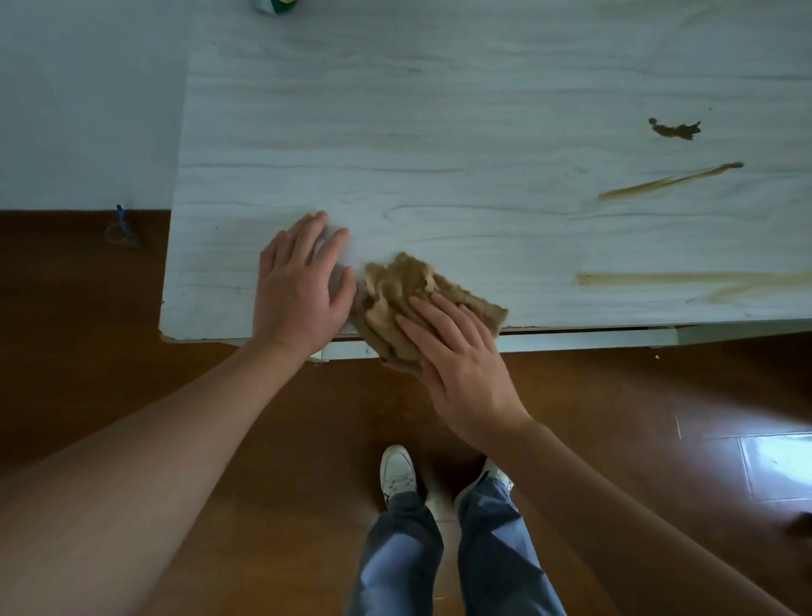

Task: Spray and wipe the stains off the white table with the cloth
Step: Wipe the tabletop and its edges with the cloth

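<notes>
Cloth, tan and crumpled, sits at the near edge of the desk, partly overhanging it, pressed under the straight fingers of the right hand. The left hand lies flat and released on the desk just beside it. Brown stains lie well off to the right.

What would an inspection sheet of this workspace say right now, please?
Surface: white table, wood-grained; dark blot, brown streak and long smear at right, unwiped.
Job's things: tan cloth bunched at the near edge, partly overhanging it.
Clutter: green-and-white object, cut off at the far edge.
Hands: left hand flat on the table beside the cloth; right hand pressing the cloth with straight fingers.
Cables: nothing seen.
Surroundings: brown wooden floor; small blue object on it at left.
</notes>
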